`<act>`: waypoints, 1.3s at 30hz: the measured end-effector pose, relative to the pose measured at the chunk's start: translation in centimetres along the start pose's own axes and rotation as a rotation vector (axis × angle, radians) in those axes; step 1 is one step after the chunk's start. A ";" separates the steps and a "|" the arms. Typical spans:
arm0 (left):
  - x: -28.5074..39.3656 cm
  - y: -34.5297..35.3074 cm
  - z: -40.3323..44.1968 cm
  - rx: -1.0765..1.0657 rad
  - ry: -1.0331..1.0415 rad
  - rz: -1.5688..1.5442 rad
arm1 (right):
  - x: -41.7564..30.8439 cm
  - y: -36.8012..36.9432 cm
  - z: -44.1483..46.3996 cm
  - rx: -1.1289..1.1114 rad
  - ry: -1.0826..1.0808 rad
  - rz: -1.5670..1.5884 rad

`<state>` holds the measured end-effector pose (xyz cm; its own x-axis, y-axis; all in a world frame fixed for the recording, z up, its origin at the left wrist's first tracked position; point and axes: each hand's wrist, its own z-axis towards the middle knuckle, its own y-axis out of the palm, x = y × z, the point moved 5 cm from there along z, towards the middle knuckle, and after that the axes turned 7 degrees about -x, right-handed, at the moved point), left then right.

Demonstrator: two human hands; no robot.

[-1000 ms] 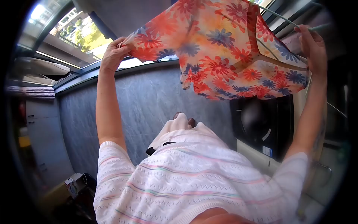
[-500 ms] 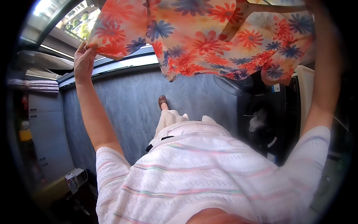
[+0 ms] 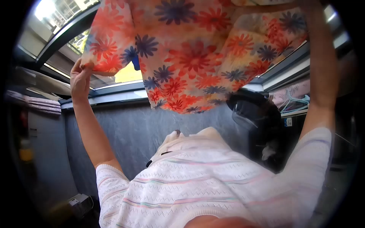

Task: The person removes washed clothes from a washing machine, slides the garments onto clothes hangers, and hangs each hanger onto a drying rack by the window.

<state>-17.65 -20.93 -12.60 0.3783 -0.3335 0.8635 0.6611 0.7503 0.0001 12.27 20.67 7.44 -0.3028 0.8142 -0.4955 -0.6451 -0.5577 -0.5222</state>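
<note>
A sheer floral garment (image 3: 194, 57) with red and blue flowers hangs spread out across the top of the view, in front of the windows. My left hand (image 3: 81, 78) pinches the edge of its sleeve at the left. My right forearm rises along the right side to the garment's upper right corner. The fingers of my right hand lie beyond the top edge of the view, so their hold is hidden. The garment's lower hem hangs free above the floor.
Window frames (image 3: 121, 89) run behind the garment. A black washing machine (image 3: 262, 144) with its round door open stands at the right, near teal hangers (image 3: 294, 100) on a ledge. Grey cabinets (image 3: 47, 144) line the left. A small white box (image 3: 80, 205) sits lower left.
The garment has been raised and spread wider, and my left hand has moved left with the sleeve edge. My right hand has gone up out of view. The hangers and right window have come into view.
</note>
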 end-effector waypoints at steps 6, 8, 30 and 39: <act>3.7 6.5 -4.0 0.045 0.076 -0.080 | -2.3 -3.7 0.8 0.070 -0.060 0.143; 4.2 6.3 -6.4 0.070 0.107 -0.114 | -3.4 -3.3 0.8 0.073 -0.088 0.216; 5.4 18.0 -17.1 0.150 0.261 -0.200 | -1.8 -5.7 -1.1 -0.198 -0.023 0.164; -0.1 16.1 -16.3 0.139 0.082 -0.223 | -1.0 -2.2 0.0 -0.188 -0.023 -0.066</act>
<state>3.52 -18.11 -20.87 0.2882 -0.5397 0.7910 0.6410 0.7224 0.2593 13.94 21.07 9.06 -0.2815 0.8520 -0.4415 -0.5223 -0.5220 -0.6743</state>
